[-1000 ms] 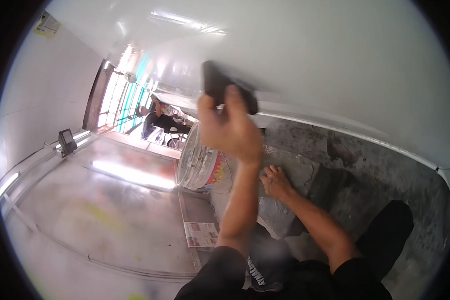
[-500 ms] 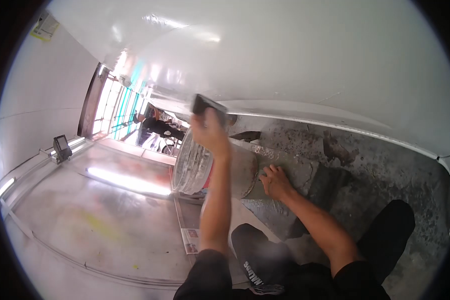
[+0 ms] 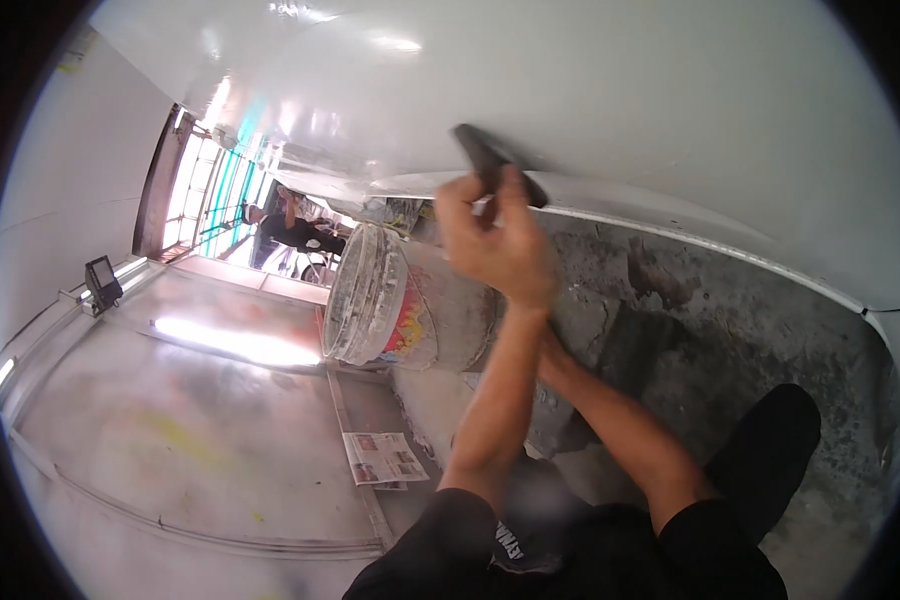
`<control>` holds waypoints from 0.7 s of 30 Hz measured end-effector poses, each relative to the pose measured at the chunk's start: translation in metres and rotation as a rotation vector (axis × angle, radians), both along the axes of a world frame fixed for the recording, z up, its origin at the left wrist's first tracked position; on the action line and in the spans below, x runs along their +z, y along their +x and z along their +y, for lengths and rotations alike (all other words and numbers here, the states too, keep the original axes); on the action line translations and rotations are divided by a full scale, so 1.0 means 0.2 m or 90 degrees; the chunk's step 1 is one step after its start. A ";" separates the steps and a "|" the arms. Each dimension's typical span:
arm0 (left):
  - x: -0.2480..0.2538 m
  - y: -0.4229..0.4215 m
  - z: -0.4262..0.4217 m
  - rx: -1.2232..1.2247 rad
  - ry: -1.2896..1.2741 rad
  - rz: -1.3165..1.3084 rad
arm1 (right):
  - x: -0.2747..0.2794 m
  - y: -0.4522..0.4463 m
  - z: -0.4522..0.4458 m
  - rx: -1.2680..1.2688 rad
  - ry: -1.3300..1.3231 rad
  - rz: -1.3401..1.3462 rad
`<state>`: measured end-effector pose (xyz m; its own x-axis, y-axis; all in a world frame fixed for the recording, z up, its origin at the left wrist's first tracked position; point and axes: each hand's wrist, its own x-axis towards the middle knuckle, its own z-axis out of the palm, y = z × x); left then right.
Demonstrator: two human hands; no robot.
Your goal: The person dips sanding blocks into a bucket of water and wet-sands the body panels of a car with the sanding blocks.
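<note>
My left hand (image 3: 500,235) is closed around a dark sanding block (image 3: 497,163), thumb and fingers pinching its near side. The block lies at a slant against the lower part of a large glossy white panel (image 3: 610,100), just above its bottom edge. My right forearm (image 3: 620,415) reaches in behind my left forearm, which covers the right hand and its fingers. Close to both wrists is a scuffed plastic bucket (image 3: 445,310) with a red and yellow label, its open rim turned to the left in this view.
Rough, stained concrete floor (image 3: 740,300) runs beneath the panel. Newspaper sheets (image 3: 385,458) hang at a wall's edge. A lit tube lamp (image 3: 235,343) and a floodlight (image 3: 101,284) are on the left. Beyond the bucket, a person in dark clothes (image 3: 295,230) is near a bright barred opening.
My left hand and the block have moved right and slightly up along the panel. My right hand, earlier resting on the bucket's base end, is now hidden behind the left forearm. The view has shifted slightly.
</note>
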<state>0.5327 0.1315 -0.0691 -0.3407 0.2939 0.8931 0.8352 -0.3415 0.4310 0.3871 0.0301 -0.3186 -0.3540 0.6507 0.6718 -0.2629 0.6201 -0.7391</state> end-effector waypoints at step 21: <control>1.27 -0.82 0.20 0.063 0.150 -0.052 | 0.18 0.16 0.09 0.044 0.145 -0.310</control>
